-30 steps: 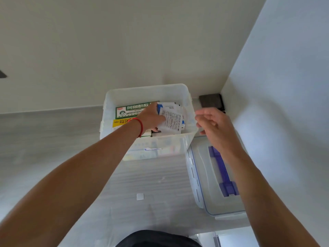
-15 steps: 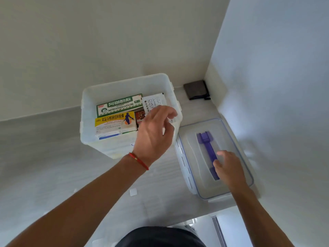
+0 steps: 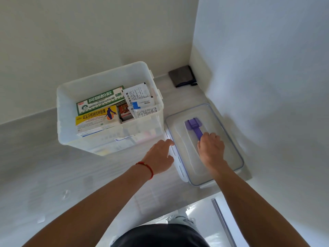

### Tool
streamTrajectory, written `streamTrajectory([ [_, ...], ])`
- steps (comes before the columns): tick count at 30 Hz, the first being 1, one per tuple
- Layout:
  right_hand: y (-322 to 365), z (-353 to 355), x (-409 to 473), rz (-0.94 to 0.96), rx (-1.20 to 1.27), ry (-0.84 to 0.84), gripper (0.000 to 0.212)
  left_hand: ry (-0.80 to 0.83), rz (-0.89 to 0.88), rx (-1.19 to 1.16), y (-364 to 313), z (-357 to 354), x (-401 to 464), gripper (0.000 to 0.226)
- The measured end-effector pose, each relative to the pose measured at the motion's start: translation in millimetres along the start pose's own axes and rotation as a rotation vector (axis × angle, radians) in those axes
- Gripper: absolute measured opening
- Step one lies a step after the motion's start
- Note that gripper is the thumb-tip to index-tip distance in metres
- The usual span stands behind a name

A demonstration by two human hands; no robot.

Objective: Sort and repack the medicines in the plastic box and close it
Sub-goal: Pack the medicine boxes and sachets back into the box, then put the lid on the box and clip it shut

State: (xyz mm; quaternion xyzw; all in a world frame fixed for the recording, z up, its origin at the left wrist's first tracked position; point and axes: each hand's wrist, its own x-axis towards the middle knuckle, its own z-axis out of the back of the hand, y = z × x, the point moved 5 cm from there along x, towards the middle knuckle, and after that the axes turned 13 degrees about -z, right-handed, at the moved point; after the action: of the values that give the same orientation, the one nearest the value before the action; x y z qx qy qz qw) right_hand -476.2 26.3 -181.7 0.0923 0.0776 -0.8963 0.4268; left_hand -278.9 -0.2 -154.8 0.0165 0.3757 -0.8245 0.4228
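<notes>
The clear plastic box (image 3: pixel 67 132) stands open on the pale counter. Inside it lie a green-and-white medicine carton (image 3: pixel 99 100), a yellow carton (image 3: pixel 94 118), a small red-brown pack (image 3: pixel 123 111) and white sachets (image 3: pixel 140 100). To its right the clear lid (image 3: pixel 178 125) lies flat, with a purple handle (image 3: pixel 193 126) on top. My right hand (image 3: pixel 211 148) is closed over the near end of that handle. My left hand (image 3: pixel 160 157), a red cord on its wrist, rests at the lid's left edge with its fingers apart and nothing in it.
A dark flat pouch (image 3: pixel 182 76) lies in the back corner where two white walls meet. The right wall runs close along the lid. The counter's front edge (image 3: pixel 178 207) ends near my body, with the floor below.
My left hand has come out of the box and down to the lid's left edge. My right hand has slid up the lid and closed on the purple handle.
</notes>
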Motion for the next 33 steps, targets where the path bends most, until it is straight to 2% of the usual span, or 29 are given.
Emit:
streamTrajectory([
  [5, -8, 18, -7, -0.076, 0.130, -0.013, 0.025, -0.149, -0.098, -0.025, -3, 28, -6, 0.042],
  [9, -25, 27, -24, -0.145, 0.288, 0.039, 0.030, -0.182, -0.161, -0.054, -3, 51, -9, 0.038],
  [14, -52, 58, -57, -0.193, 0.591, 0.008, 0.026, -0.202, -0.238, -0.129, -15, 71, -13, 0.040],
  [16, -62, 79, -72, -0.204, 0.698, -0.031, 0.017, -0.234, -0.277, -0.254, -28, 81, -16, 0.052],
  [18, -69, 104, -85, -0.216, 0.763, -0.091, 0.007, -0.241, -0.327, -0.489, -44, 95, -21, 0.074],
  [20, -70, 129, -93, -0.204, 0.798, -0.131, 0.015, -0.235, -0.367, -0.745, -58, 113, -26, 0.088],
  [23, -56, 167, -97, -0.127, 0.789, -0.179, 0.028, -0.335, -0.397, -0.940, -63, 148, -34, 0.089],
  [28, 12, 220, -85, 0.122, 0.663, -0.208, 0.017, -0.697, -0.395, -0.909, -25, 216, -62, 0.055],
  [30, 46, 234, -77, 0.244, 0.570, -0.243, 0.023, -0.761, -0.341, -0.957, 5, 233, -74, 0.050],
  [33, 104, 254, -70, 0.460, 0.458, -0.278, 0.025, -0.838, -0.162, -1.127, 55, 248, -92, 0.046],
])
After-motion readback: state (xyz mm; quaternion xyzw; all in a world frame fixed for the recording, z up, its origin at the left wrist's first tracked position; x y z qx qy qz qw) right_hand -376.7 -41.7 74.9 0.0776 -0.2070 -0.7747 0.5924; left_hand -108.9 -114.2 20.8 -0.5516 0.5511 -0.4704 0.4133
